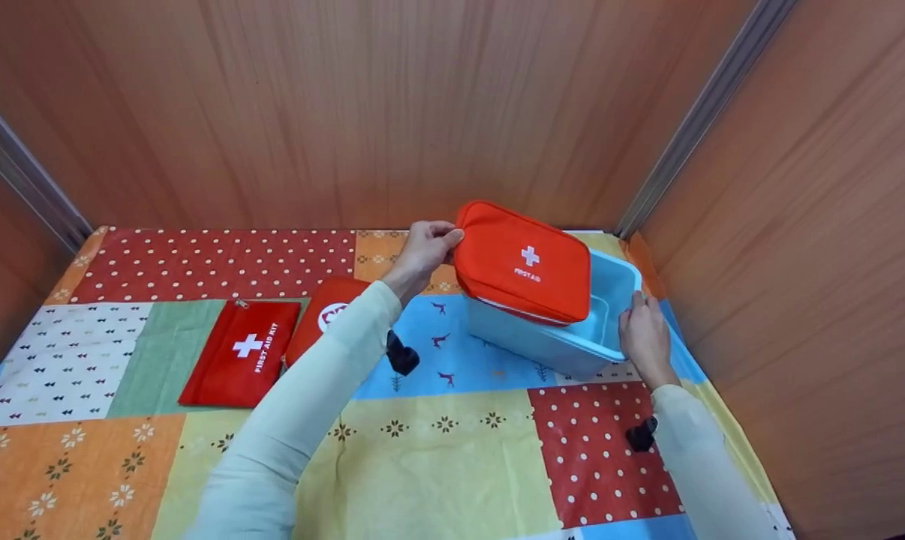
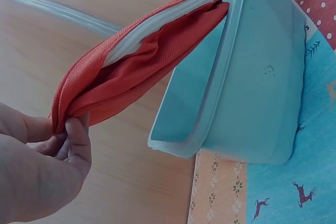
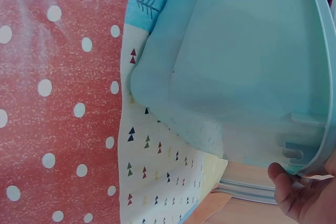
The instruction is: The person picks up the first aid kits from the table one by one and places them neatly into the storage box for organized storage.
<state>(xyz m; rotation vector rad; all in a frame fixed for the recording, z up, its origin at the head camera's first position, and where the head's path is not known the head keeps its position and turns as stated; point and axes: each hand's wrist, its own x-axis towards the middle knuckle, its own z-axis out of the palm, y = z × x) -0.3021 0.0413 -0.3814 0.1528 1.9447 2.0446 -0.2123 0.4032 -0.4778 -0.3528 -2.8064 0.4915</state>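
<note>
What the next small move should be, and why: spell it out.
Probably lower the free end of the red first aid bag into the blue bin with the left grip. That grip pinches one end, the bag slants over the open bin, and the right grip holds the bin, which should help keep it steady.

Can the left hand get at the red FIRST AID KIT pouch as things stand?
Probably not straight away: the left hand pinches the red bag over the blue bin. If freed, likely yes: the pouch lies mostly in view, just left of the left sleeve.
</note>
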